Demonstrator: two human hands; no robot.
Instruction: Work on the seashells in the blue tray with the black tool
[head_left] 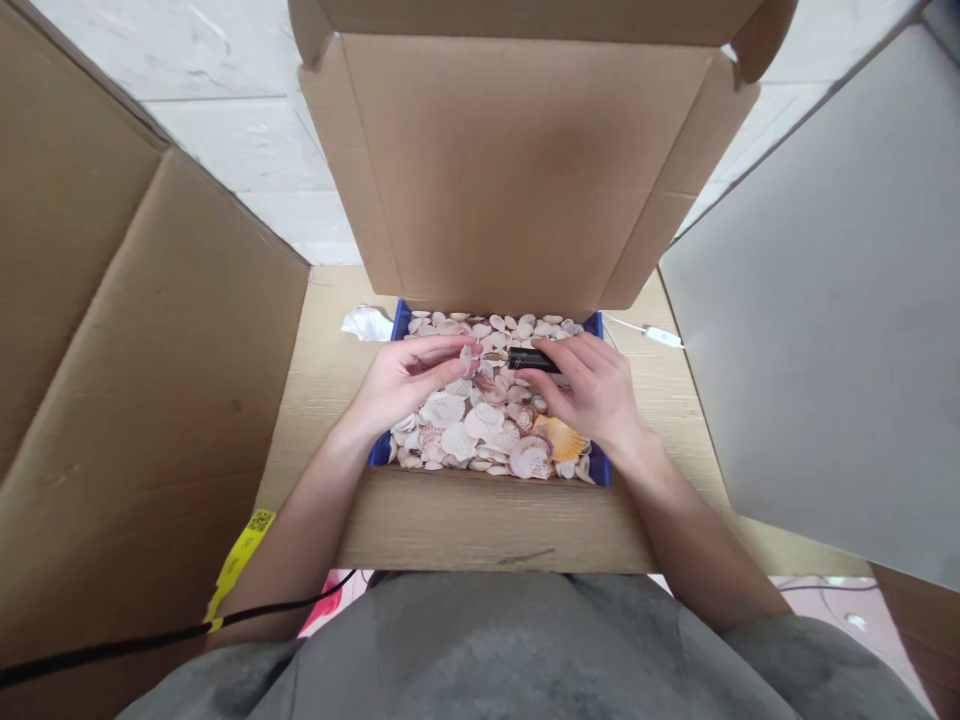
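Note:
Between the thumb and fingers of my left hand (409, 375) is a small pale seashell (466, 359). My right hand (592, 380) is wrapped round a black handheld mini drill (531, 359), held level with its brass-coloured tip (493, 356) pointing left at the shell. Whether the thin bit touches the shell is too small to tell. Both hands are over an open box (600, 470) with blue sides, filled with loose shells. Among them lie large white shells (484, 421) and an orange scallop shell (561, 437) near the front right.
The box's brown cardboard lid (517, 170) stands up behind. Crumpled white tissue (367, 323) lies left of the box. A white inline switch (663, 337) on a cable lies right. Cardboard (165, 330) walls the left side, a grey panel (832, 300) the right. A black cable (285, 608) crosses my left forearm.

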